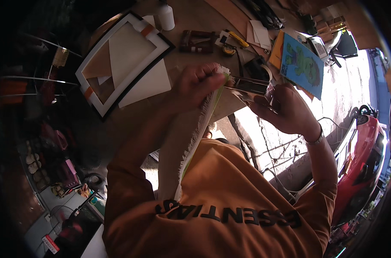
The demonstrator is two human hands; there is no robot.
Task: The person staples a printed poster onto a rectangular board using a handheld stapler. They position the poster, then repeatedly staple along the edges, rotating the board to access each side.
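My left hand (200,82) is closed on the upper end of a long pale cloth strip (195,133). One edge of the strip is frayed, with a thin green line beside it, and it hangs down in front of my orange shirt. In my right hand (283,109) is a shiny metal hand tool (255,87), its kind unclear in the glare. The tool's far end points left and meets the cloth close to my left fingertips. Whether it touches the cloth cannot be made out. My right fingers wrap its near end.
On the table lie a white-and-black picture frame (159,55) over pale sheets, a white bottle (166,18), a dark red case (197,41), a yellow utility knife (239,39) and a tape measure (228,50). Right are a blue painting (302,64) and, farther off, a red car (360,159).
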